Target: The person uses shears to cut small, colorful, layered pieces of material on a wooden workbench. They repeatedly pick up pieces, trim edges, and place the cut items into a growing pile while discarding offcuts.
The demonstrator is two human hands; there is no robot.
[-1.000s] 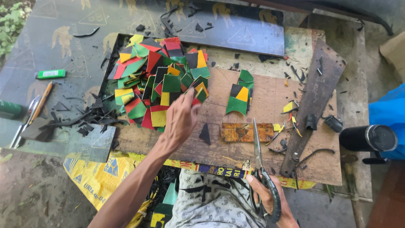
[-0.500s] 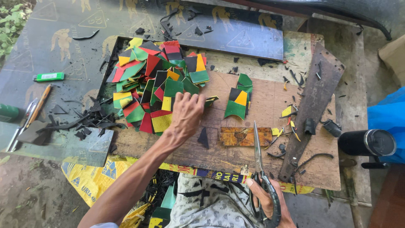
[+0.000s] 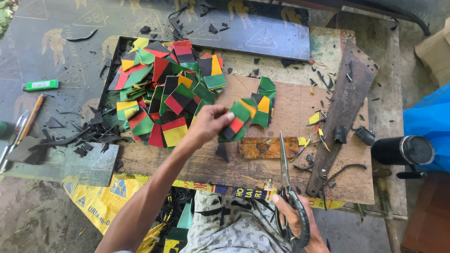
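Left hand (image 3: 208,124) fingers pinching striped piece (image 3: 236,124) above bare board (image 3: 300,164), right hand (image 3: 295,220) gripping scissors (image 3: 287,180) at near edge.

Pile of cut pieces (image 3: 164,100) lies on board (image 3: 290,164), scissors (image 3: 288,187) right of it

Matt rubbery scraps on worn wood

The striped piece (image 3: 239,122) and the pile (image 3: 164,93) look like matt, smooth foam or rubber sheet. The board (image 3: 300,159) is rough, scuffed wood. The scissors (image 3: 287,187) have dull grey metal blades and dark handles. The rusty metal blade (image 3: 344,112) looks pitted; the black flask (image 3: 402,150) is glossy.
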